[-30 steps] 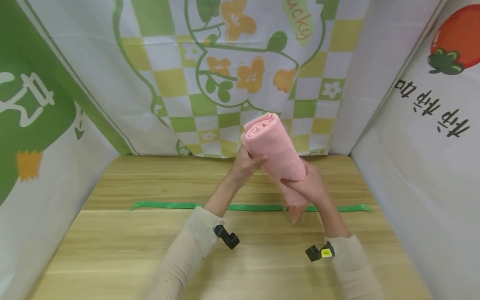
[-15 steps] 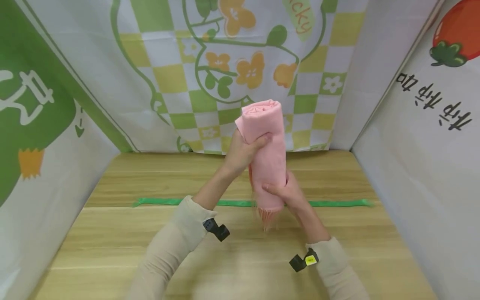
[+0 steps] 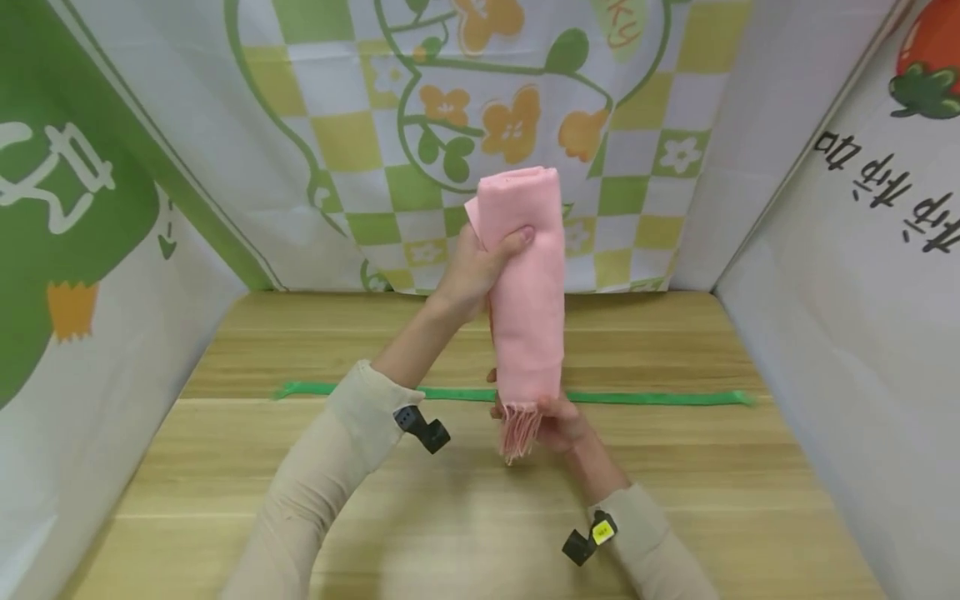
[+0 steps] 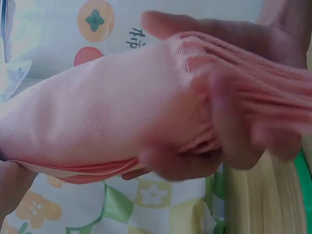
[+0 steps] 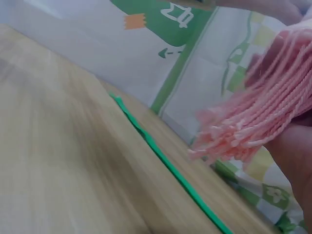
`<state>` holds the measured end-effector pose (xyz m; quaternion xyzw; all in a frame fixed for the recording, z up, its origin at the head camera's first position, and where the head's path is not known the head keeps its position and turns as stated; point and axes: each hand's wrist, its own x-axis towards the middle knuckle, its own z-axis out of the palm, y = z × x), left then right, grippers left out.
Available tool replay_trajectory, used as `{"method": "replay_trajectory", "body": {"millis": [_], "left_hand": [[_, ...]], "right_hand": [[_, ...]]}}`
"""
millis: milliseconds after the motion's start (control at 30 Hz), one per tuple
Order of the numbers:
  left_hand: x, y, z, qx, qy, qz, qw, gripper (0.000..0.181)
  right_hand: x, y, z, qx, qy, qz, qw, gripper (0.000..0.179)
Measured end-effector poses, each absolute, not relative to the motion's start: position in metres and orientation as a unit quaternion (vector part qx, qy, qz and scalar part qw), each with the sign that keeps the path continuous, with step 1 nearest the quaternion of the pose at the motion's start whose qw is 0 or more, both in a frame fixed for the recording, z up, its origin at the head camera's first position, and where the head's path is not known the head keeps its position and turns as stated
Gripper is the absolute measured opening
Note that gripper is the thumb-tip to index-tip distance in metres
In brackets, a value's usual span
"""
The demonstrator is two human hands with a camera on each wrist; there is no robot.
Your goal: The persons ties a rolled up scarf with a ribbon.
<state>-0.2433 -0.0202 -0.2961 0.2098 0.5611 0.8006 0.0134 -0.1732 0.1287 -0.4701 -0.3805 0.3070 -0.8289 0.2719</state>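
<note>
Lower now than half a second ago: your right hand [image 3: 562,423] is down at the fringed end of the pink rolled cloth [image 3: 528,325], fingers curled round it, fingertips showing past the roll's left edge. Your left hand [image 3: 472,271] grasps the upper part, thumb across the front. You hold the roll near upright, above the bench [image 3: 450,517], fringe [image 3: 517,435] hanging. Farther out, a green ribbon [image 3: 660,398] lies across the bench; patterned backdrop [image 3: 352,158] behind.

A pink cloth [image 3: 531,312], rolled into a bundle, is held aloft nearly upright (fringe [image 3: 519,432] lowermost).
</note>
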Motion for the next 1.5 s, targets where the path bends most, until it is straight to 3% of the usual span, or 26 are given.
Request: {"method": "replay_trajectory", "body": {"millis": [267,433,700,867,1033,1333,1500], "left_hand": [[-0.26,-0.024,-0.308,0.163,0.542,0.823,0.047,0.023],[-0.267,-0.026,-0.318,0.15,0.543,0.824,0.063,0.021],[-0.28,-0.033,-0.348,0.094,0.571,0.805,0.131,0.03],[-0.286,-0.034,-0.371,0.085,0.572,0.801,0.155,0.029],[-0.292,-0.035,-0.39,0.052,0.572,0.801,0.166,0.031],[-0.301,-0.034,-0.422,0.024,0.588,0.781,0.208,0.043],[-0.303,-0.034,-0.445,0.013,0.588,0.773,0.236,0.041]], "right_hand": [[-0.162,0.118,-0.473,-0.35,0.263,-0.828,0.351,0.042],[-0.154,0.113,-0.48,-0.334,0.216,-0.855,0.332,0.039],[-0.136,0.111,-0.492,-0.247,0.289,-0.861,0.339,0.01],[-0.122,0.11,-0.493,-0.15,0.353,-0.867,0.319,0.011],[-0.114,0.108,-0.495,-0.143,0.353,-0.869,0.316,0.024],[-0.103,0.1,-0.498,-0.038,0.398,-0.857,0.326,0.002],[-0.098,0.099,-0.499,0.022,0.413,-0.846,0.336,0.014]]}}
